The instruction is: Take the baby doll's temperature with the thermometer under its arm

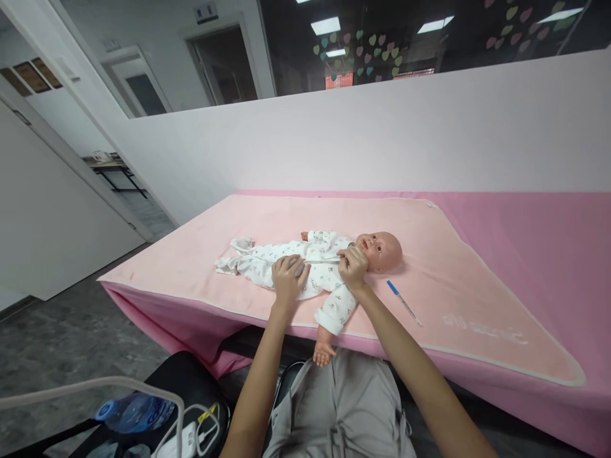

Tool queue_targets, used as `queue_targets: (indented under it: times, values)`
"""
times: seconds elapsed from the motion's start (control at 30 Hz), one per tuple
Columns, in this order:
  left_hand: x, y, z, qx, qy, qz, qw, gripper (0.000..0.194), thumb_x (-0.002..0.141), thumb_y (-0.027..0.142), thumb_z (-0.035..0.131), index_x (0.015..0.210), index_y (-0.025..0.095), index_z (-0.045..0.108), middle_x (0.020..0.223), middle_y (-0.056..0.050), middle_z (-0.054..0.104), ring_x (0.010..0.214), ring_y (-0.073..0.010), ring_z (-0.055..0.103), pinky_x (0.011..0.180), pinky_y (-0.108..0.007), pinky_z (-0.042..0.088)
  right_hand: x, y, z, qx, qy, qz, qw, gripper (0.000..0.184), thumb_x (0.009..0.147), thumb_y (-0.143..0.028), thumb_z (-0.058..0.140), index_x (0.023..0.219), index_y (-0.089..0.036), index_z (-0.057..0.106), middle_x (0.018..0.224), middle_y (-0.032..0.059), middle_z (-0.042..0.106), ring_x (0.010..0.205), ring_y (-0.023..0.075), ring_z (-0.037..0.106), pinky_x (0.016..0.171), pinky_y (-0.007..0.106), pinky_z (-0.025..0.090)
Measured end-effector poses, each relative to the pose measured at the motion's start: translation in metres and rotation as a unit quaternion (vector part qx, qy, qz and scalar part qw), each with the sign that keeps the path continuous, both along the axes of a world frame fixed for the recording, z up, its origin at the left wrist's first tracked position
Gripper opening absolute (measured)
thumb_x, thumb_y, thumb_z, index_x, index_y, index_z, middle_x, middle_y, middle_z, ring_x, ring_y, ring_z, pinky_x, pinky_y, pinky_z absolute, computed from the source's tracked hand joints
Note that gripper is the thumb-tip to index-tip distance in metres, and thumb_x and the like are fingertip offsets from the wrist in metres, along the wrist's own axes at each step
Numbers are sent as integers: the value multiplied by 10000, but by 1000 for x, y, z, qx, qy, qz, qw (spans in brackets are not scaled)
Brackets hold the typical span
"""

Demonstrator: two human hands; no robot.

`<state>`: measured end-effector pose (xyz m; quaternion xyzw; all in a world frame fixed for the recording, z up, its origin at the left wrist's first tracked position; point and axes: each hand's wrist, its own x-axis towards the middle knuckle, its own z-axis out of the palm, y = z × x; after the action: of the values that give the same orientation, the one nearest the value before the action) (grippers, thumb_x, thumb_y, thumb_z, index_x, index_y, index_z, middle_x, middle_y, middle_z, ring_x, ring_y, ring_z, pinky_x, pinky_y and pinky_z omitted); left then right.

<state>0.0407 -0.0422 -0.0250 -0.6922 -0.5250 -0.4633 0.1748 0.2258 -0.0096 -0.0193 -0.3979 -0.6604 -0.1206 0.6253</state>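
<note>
A baby doll lies on its back across the table, head to the right, dressed in a white patterned romper. My left hand is closed on the romper's front around the belly. At the collar, my right hand pinches the upper end of the front edge. Between the two hands the edge of the cloth runs in a straight line. One doll arm hangs over the table's near edge. To the right of the doll lies a thermometer with a blue end.
A peach mat covers much of the pink tablecloth. Below at left, a black chair carries a blue plastic bottle and a white power strip with cables. A white wall stands behind the table.
</note>
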Motion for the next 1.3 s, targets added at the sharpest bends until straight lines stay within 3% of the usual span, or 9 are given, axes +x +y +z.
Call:
queue_targets:
  times: [0.23,0.47,0.67,0.77,0.87,0.93,1.03,1.13,1.3]
  values:
    - [8,0,2,-22,3,27,999,152,814,269,530,841,211,668,983,-67,650,955,-224,519,830,-378,362,-2,-5,3,-13,22,33,999,261,657,-19,386,623,-182,586,586,15,588,596,154,505,569,274,388]
    - [10,-2,0,-15,4,19,1000,192,856,228,457,882,172,639,939,-99,644,896,-213,540,795,-370,375,-2,-11,6,-12,16,23,1000,263,674,-25,381,620,-180,587,567,11,578,576,149,499,565,273,394]
    - [3,-2,-1,-4,-62,-25,998,208,859,281,469,898,178,645,943,-116,609,891,-204,534,799,-370,412,-2,-7,3,2,-45,-19,999,294,627,-12,374,616,-189,609,553,5,580,552,151,508,549,280,407]
    - [0,-2,-1,-13,-87,-46,995,223,860,307,469,884,186,655,937,-116,593,888,-206,530,795,-382,421,-4,-12,8,-5,-75,-58,995,360,628,-2,359,735,-192,646,651,21,621,624,163,553,613,296,445]
    - [-3,-2,-1,-17,-101,-66,993,208,848,315,495,852,196,665,919,-102,586,885,-201,524,803,-386,423,-3,-39,15,-32,-64,-105,992,374,694,-42,401,967,-176,619,977,86,625,929,216,567,797,355,461]
    - [-5,-3,-1,-12,-110,-68,992,190,836,315,517,833,197,666,911,-97,581,875,-197,524,793,-382,429,4,-68,14,-47,-36,-149,987,374,731,-82,434,1062,-182,575,1087,107,580,1033,236,528,863,387,441]
    - [-6,-4,1,8,-121,-67,990,159,829,293,532,805,195,656,875,-84,570,860,-188,530,787,-376,437,27,-115,1,-97,-10,-240,966,349,761,-126,457,1090,-192,552,1096,116,572,1032,253,522,878,414,422]
    - [-4,-9,3,24,-131,-59,989,124,835,256,521,817,198,630,874,-74,561,878,-185,533,807,-379,435,60,-147,-19,-177,-12,-329,927,354,777,-177,446,1123,-171,521,1058,136,584,998,281,522,843,440,416]
    - [-3,-13,12,21,-121,-50,991,89,830,232,519,843,196,599,878,-71,598,885,-203,551,840,-405,399,102,-157,-38,-290,-112,-388,867,411,780,-288,472,1144,-99,507,1007,171,596,893,300,529,732,428,427]
